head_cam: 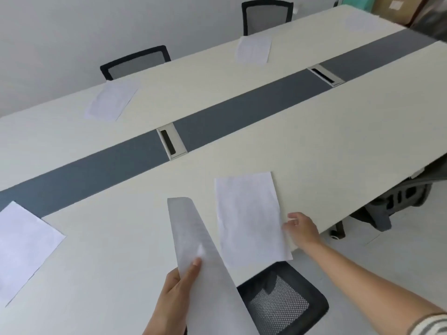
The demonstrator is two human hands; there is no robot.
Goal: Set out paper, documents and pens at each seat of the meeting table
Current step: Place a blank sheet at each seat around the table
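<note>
My left hand (175, 293) grips a stack of white sheets (193, 240) by its lower edge, thumb on top, the stack tilted up over the table. My right hand (301, 227) hovers at the right edge of a white sheet (249, 218) lying flat at the near seat, fingers loosely curled and holding nothing. Another sheet (24, 247) lies at the table's left end. Two more sheets (111, 100) (254, 49) lie at the far-side seats. No pens are in view.
The long white table (314, 141) has a grey centre strip with two cable ports (171, 143) (326, 74). Black mesh chairs stand at the far side (135, 61) (266, 15), one below me (283, 301), another tucked under at the right (396, 204). Boxes sit at the top right.
</note>
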